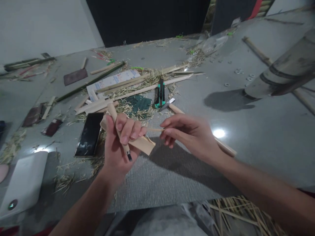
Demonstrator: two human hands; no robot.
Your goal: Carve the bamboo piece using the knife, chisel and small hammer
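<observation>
My left hand (125, 137) is closed around a carving tool with a round wooden handle (113, 114); its metal collar and dark tip point down toward me. A pale, flat folded strip (144, 145), perhaps sandpaper or thin wood, also sits in that hand and sticks out to the right. Between the two hands runs a thin pale stick (154, 129). Thumb and forefinger of my right hand (187, 132) pinch its right end, while its left end disappears among my left fingers. A dark phone (89, 134) lies just left of my left hand.
Beyond my hands lie a green-and-black cutter (160, 94), a hammer-like tool (169, 105), bamboo strips (137, 90) and shavings. A white device (26, 183) rests at left. At right a large bamboo tube (283, 70) stands out over the table, near small white rings (238, 71).
</observation>
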